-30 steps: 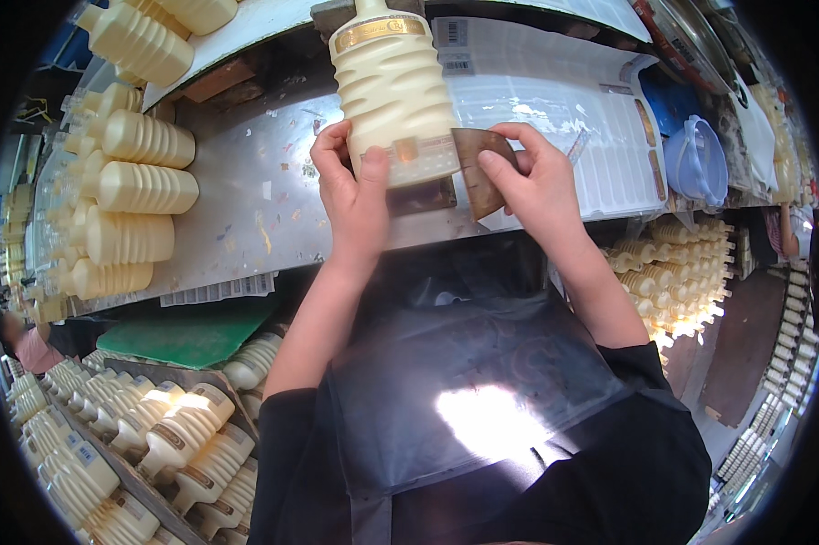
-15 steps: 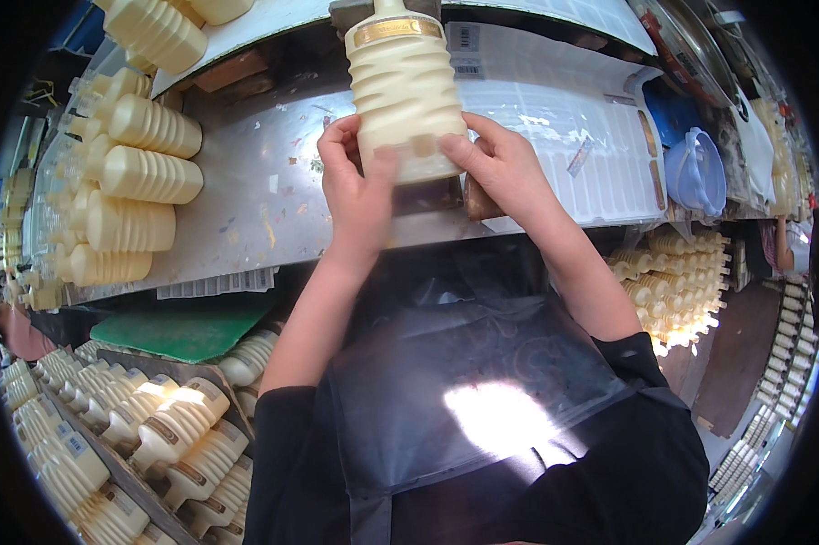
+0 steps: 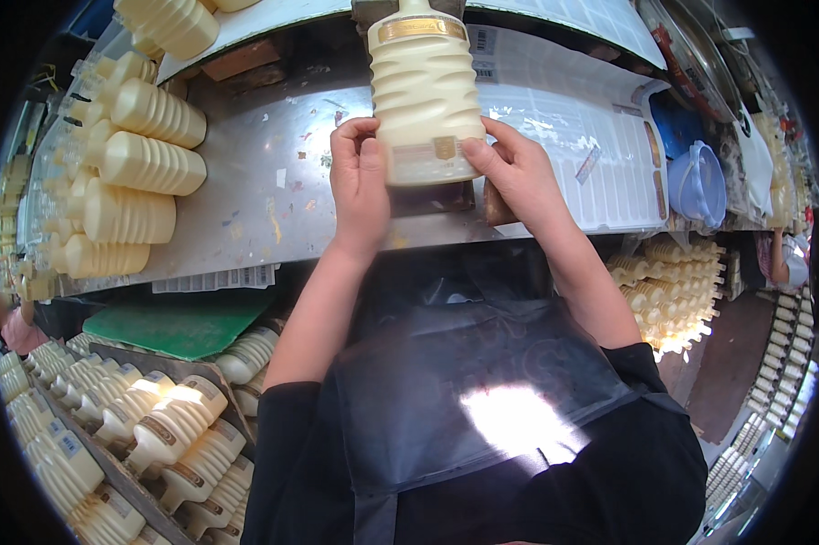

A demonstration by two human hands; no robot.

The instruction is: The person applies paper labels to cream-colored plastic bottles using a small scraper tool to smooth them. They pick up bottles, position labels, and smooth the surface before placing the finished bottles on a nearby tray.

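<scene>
A cream ribbed plastic bottle with a gold band near its neck stands upright on the metal worktable. My left hand presses against its lower left side. My right hand holds its lower right side, thumb on a small gold label near the base. A brown object lies partly hidden behind my right hand.
Several identical cream bottles lie in a row on the table's left. A white sheet of labels covers the table's right. A blue bowl sits far right. Crates of bottles stand lower left and more bottles at right.
The bottle has been set more upright and centred between my hands. My right hand moved off the brown object onto the bottle's base, and both hands shifted slightly up.
</scene>
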